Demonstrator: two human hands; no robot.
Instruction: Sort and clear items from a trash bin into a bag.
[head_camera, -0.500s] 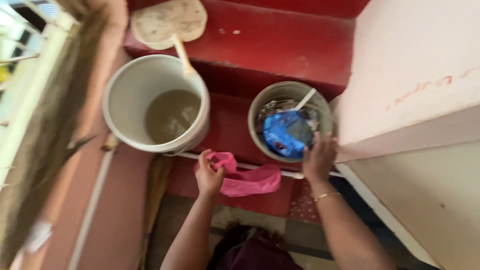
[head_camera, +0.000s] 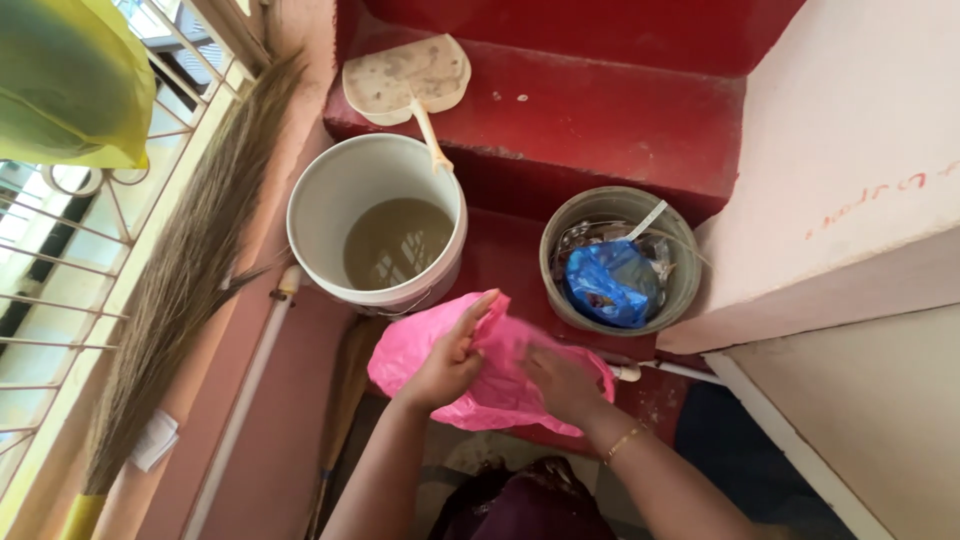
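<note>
Head view: pink plastic bag (head_camera: 480, 385) spreading between both hands; left hand (head_camera: 450, 360) pinching its edge, right hand (head_camera: 560, 385) gripping it, fingers blurring.

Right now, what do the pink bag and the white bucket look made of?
The pink bag, held in the left hand and right hand, looks like thin glossy plastic film: it crumples. The white bucket looks like rigid smooth plastic, holding murky water.

Both forearms reach up from the near edge and draw close together. The left hand (head_camera: 450, 360) is raised, its fingers (head_camera: 478, 305) stretched long and pressed together, pinching with the thumb. The right hand (head_camera: 560, 382) sits just right of it, fingers curled in a grasp, blurred; a thin gold bangle circles its wrist.
</note>
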